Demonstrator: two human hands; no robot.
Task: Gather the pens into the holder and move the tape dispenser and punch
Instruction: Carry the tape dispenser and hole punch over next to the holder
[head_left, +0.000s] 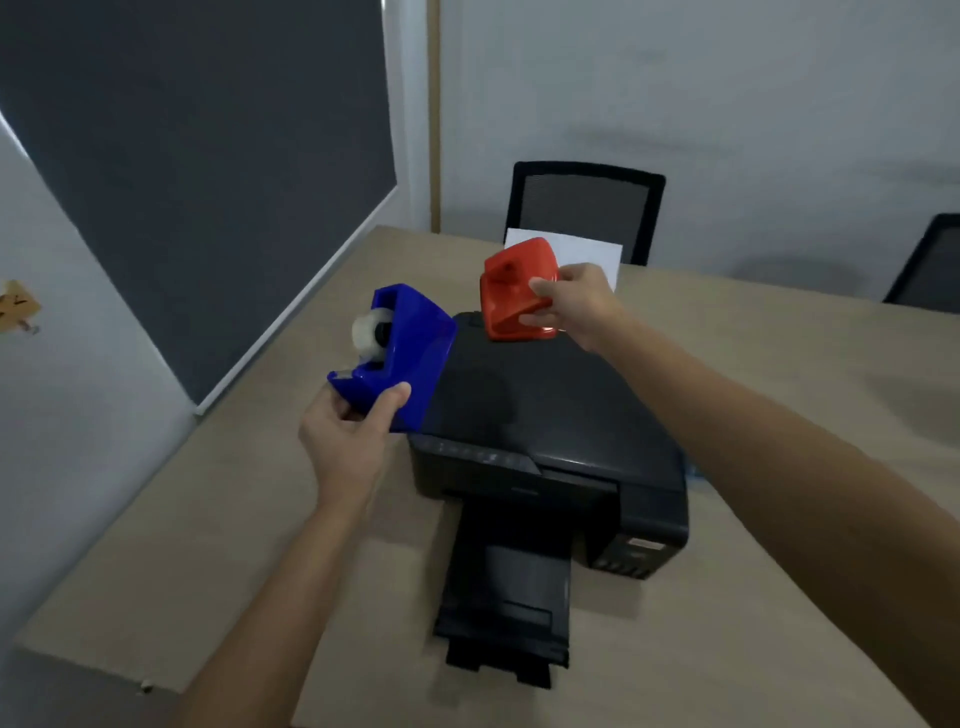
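Note:
My left hand (347, 437) grips a blue tape dispenser (402, 351) by its near end and holds it tilted in the air, left of the printer. A clear tape roll sits in it. My right hand (574, 301) holds a red hole punch (511, 291) above the far end of the printer, fingers wrapped round its right side. No pens and no pen holder are in view.
A black printer (540, 441) stands in the middle of the wooden table (779, 415), its paper tray pulled out toward me. White paper (582, 252) sticks up behind it. Two black chairs (584, 208) stand at the far side. A dark window blind is on the left.

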